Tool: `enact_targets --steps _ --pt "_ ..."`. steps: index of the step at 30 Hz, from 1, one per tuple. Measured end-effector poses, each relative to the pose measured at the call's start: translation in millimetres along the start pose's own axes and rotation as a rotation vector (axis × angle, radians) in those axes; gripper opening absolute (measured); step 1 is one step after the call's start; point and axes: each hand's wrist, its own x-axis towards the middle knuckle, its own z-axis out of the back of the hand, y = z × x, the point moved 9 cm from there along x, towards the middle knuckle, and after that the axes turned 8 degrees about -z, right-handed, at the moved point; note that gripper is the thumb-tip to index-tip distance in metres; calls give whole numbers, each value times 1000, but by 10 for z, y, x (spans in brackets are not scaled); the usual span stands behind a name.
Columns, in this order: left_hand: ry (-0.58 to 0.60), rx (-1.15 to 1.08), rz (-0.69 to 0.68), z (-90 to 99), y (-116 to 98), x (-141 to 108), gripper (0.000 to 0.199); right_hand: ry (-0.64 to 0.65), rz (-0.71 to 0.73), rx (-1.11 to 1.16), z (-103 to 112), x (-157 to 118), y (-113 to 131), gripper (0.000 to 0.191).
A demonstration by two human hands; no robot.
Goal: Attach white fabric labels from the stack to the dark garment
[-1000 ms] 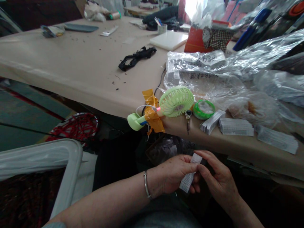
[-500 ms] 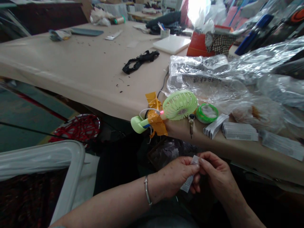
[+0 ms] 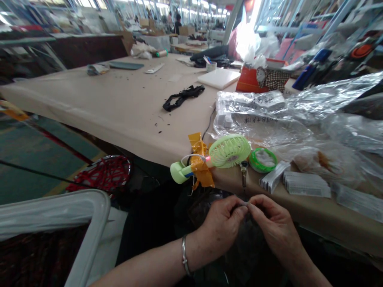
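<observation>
My left hand (image 3: 224, 221), with a silver bangle at its wrist, is closed in a pinch below the table edge. Its fingertips meet those of my right hand (image 3: 271, 221), also pinched. Between them only a sliver of a white printed label (image 3: 244, 203) shows; the fingers hide the rest. Just above the hands, a small screwdriver-like tool (image 3: 243, 175) with a metal shaft hangs at the table edge. Beside it stand a green round tub (image 3: 263, 160) with white stuff inside and stacks of white labels (image 3: 306, 184).
A light green fan (image 3: 229, 151) is fixed to the table edge with orange tape (image 3: 203, 169). Clear plastic bags (image 3: 260, 115) cover the table's right side. A black strip of cloth (image 3: 184, 97) lies mid-table. At lower left stands a white bin (image 3: 101, 215) with dark red contents.
The view has tilted up, so the table sits lower in the picture. My hands have drawn level at the fingertips, and the label that hung visibly from my left hand is now mostly hidden.
</observation>
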Motion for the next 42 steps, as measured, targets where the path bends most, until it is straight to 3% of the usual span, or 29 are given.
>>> enact_targets --steps 11,32,37,42 --pt "-37 232 -165 140 -160 113 26 -43 103 -122 -22 85 106 19" --pt "-69 182 -194 146 -140 247 24 -145 243 -183 36 114 223 17" --pt "-49 139 -163 119 -144 171 23 -123 261 -208 18 26 165 15" --pt "-49 195 -86 161 42 53 27 -221 503 -412 236 -275 319 10"
